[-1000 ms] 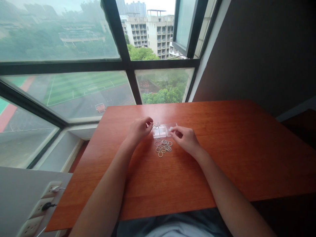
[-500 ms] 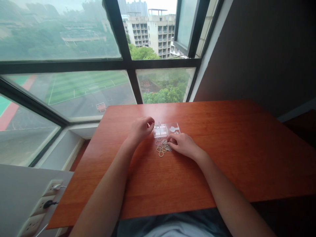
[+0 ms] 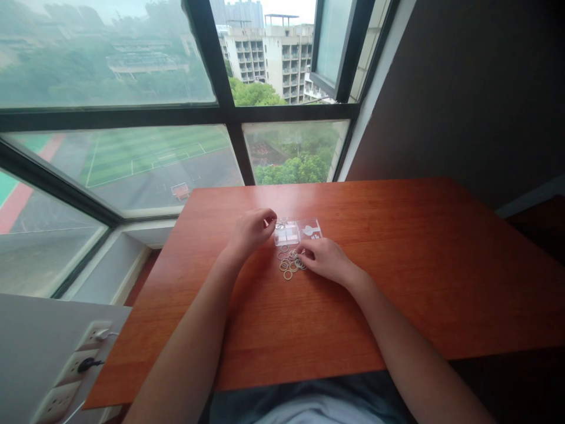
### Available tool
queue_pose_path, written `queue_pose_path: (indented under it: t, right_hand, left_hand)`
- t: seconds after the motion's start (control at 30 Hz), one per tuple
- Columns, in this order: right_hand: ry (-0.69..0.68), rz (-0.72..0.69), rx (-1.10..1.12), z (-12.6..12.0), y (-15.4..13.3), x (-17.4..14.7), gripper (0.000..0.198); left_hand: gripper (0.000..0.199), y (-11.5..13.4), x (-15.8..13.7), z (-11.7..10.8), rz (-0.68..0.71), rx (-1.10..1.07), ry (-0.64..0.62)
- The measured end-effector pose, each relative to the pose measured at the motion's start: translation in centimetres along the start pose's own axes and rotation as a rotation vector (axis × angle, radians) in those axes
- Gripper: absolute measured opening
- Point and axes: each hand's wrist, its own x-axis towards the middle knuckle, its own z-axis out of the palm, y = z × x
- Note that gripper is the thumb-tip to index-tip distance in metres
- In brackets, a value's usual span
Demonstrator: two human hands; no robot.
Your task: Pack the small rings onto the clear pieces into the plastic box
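A clear plastic box (image 3: 286,233) with inner dividers lies on the table, its transparent lid (image 3: 309,228) folded open to the right. My left hand (image 3: 256,228) is at the box's upper left corner, fingers curled and thumb meeting them; what they grip is too small to make out. In front of the box lies a loose pile of thin, pale rings (image 3: 288,274), several of them overlapping. My right hand (image 3: 325,257) reaches into the right side of this pile with its fingertips pinched together. Whether a ring is between them is hidden.
The reddish-brown wooden table (image 3: 419,265) extends far to the right. Behind it stand windows with dark frames (image 3: 233,115), and a dark wall (image 3: 463,94) rises at the right. Sockets with plugs (image 3: 88,362) are on the low wall at left.
My right hand has shifted slightly left, its fingertips further over the rings. My left hand and the box stay where they were.
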Motion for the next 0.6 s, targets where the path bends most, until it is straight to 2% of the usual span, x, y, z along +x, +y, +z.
queue_pose_path:
  t: [0.3, 0.6]
  right_hand:
    - [0.055, -0.025, 0.076, -0.14, 0.25, 0.12, 0.007]
    - [0.369, -0.033, 0.204, -0.78, 0.03, 0.31, 0.009]
  left_hand:
    - [0.012, 0.02, -0.04, -0.06, 0.002, -0.001, 0.000]
    - [0.013, -0.16, 0.00, 0.18, 0.032, -0.009, -0.023]
